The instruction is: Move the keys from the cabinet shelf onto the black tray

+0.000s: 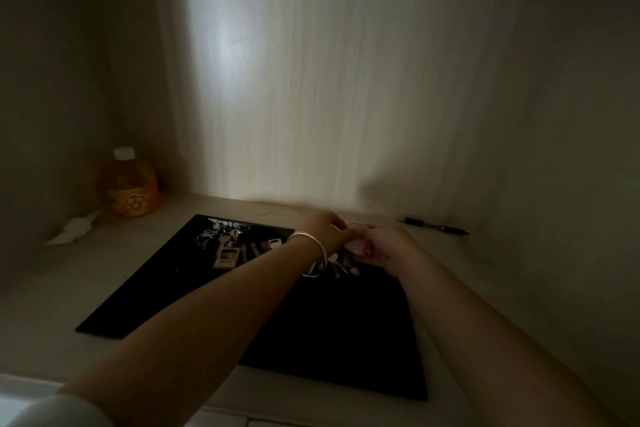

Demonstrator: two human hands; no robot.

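A flat black tray (180, 291) lies on the pale cabinet shelf (69, 274). Several keys and key rings with a small tag (225, 243) rest on the tray's far left part. Both my hands meet over the tray's far right edge. My left hand (325, 229), with a silver bangle on its wrist, and my right hand (384, 246) are closed together around a bunch of keys (341, 265), whose blades hang down between them just above the tray. The grip itself is dim and partly hidden.
An orange bottle with a white cap (129, 184) stands in the back left corner, with a crumpled white scrap (74, 227) beside it. A black pen (433, 225) lies by the back wall on the right. The cabinet's walls close in on both sides.
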